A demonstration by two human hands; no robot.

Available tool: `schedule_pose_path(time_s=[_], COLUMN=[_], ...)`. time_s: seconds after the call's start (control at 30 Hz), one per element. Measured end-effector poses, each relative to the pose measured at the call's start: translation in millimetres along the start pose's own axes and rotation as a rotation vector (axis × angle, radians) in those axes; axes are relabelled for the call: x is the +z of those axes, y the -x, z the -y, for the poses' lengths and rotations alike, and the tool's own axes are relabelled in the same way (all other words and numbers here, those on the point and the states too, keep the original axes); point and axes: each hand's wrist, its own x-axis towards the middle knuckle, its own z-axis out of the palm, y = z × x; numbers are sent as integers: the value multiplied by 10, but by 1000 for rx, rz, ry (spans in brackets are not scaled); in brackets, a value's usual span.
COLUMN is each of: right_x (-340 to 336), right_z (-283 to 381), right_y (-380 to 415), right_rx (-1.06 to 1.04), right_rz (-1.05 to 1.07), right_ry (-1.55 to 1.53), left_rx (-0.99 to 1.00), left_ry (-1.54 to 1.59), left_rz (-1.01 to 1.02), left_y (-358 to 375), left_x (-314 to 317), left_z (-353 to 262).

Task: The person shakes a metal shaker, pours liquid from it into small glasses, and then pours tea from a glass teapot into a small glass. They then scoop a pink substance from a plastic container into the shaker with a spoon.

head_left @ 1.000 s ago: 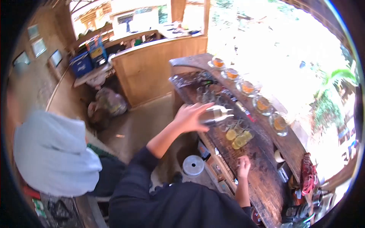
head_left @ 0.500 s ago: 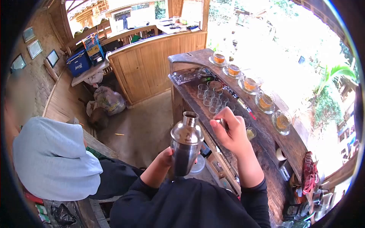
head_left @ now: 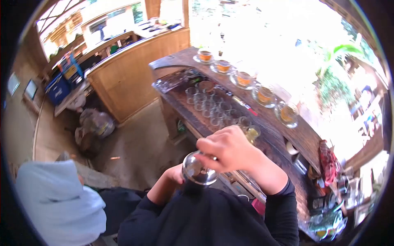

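Note:
A metal shaker (head_left: 200, 172) is close to my chest, its rounded top facing up toward me. My left hand (head_left: 175, 174) holds the shaker's side, its fingers wrapped around behind it. Over the shaker's top, my right hand (head_left: 225, 148) is closed with bent fingers; its fingertips reach the neck, and the small cap is hidden beneath them. Several empty glasses (head_left: 200, 101) stand on the lower wooden counter beyond my right hand, with a glass of yellowish liquid (head_left: 252, 133) near its knuckles.
Cups of amber drink (head_left: 243, 79) on saucers line the raised wooden ledge (head_left: 303, 133). A person in a light grey head covering (head_left: 59, 201) is at the left. Bags (head_left: 97, 123) lie on the floor. Red cloth (head_left: 328, 162) is at the right.
My right hand has moved left and down from beside the shaker onto its top. The shaker is lower and tilted toward me. The view has shifted, with the counter further left.

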Motion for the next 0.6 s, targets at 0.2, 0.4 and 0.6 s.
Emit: schedule_pose_path(time_s=[0.2, 0.4, 0.6], right_x=[-156, -518, -322], right_z=[71, 257, 647], right_y=[480, 955, 1730], right_rx=[260, 457, 951], right_rz=[12, -90, -223], right_ry=[110, 174, 276], left_rx=[-204, -466, -760], left_ry=[-68, -272, -268], left_rz=[24, 181, 194], left_y=[-306, -817, -1349], left_x=[-32, 85, 221], left_z=[10, -134, 195])
